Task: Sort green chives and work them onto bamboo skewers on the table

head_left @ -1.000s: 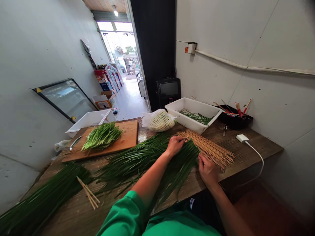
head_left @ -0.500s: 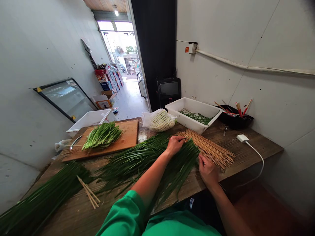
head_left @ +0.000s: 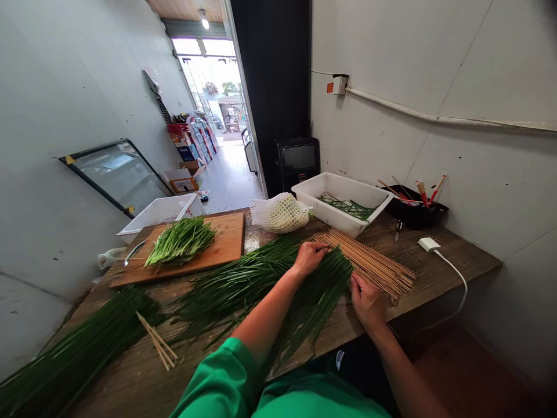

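Note:
My left hand (head_left: 311, 257) is closed in a pinch at the top end of a layer of long green Chinese chives (head_left: 319, 296), which hang toward the table's front edge. Just right of these leaves, my right hand (head_left: 368, 296) is closed, with thumb and forefinger at their cut ends. A thin end, seemingly of a skewer, shows by its wrist; the rest is hidden by the fingers. Beyond both hands lies a wide row of bamboo skewers (head_left: 369, 261). More loose chives (head_left: 243, 278) spread out to the left of my left hand.
A cutting board (head_left: 230, 235) carries cut green stems (head_left: 180, 241). Behind are a net-wrapped vegetable (head_left: 282, 213), a white bin (head_left: 343, 220) with chives and a black tray (head_left: 418, 216). A charger (head_left: 429, 245), short sticks (head_left: 155, 341) and another chive bundle (head_left: 87, 342) lie around.
Hardly anything differs. Both hands stay in the same place, with only a very slight shift of the left fingers at the chive ends.

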Motion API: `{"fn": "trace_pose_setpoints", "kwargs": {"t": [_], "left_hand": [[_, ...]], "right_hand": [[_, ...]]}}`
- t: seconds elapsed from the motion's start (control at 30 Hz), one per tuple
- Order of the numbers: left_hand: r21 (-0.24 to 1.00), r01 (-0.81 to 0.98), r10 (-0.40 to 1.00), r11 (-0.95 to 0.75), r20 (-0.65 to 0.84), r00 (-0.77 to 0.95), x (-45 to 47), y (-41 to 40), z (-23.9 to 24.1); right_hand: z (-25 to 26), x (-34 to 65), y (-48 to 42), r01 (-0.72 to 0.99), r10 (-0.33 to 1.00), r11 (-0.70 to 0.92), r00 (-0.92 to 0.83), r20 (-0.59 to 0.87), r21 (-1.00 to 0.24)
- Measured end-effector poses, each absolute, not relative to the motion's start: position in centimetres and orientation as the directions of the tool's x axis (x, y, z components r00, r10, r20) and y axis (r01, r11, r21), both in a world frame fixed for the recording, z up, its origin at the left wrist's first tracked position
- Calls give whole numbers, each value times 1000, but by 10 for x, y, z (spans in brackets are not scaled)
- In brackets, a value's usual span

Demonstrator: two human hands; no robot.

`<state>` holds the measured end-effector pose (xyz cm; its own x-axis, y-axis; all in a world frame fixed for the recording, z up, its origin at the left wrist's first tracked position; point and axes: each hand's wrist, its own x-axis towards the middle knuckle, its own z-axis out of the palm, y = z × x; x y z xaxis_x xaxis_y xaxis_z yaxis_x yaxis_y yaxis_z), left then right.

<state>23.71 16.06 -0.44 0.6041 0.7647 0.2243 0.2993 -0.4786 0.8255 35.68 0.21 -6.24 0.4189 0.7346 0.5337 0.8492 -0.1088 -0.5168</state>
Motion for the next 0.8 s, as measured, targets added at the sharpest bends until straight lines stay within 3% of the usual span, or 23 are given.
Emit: {"fn": "trace_pose_setpoints", "kwargs": {"t": [0.17,0.37,0.53,0.8], "left_hand": [[799,312,724,-513,208,658,238,161,-6],[668,330,525,-667,107,845,219,166,16],[420,693,792,-586,120,598,192,189,29],[64,844,846,-533,27,532,193,194,9]], "right_hand": [[-63,357,2,848,739,-104,415,531,-519],[-64,358,2,859,718,-93,408,564,-504],[-65,357,3,832,728,-111,440,525,-543],[-66,358,3,833,720,-122,448,530,-540]]}}
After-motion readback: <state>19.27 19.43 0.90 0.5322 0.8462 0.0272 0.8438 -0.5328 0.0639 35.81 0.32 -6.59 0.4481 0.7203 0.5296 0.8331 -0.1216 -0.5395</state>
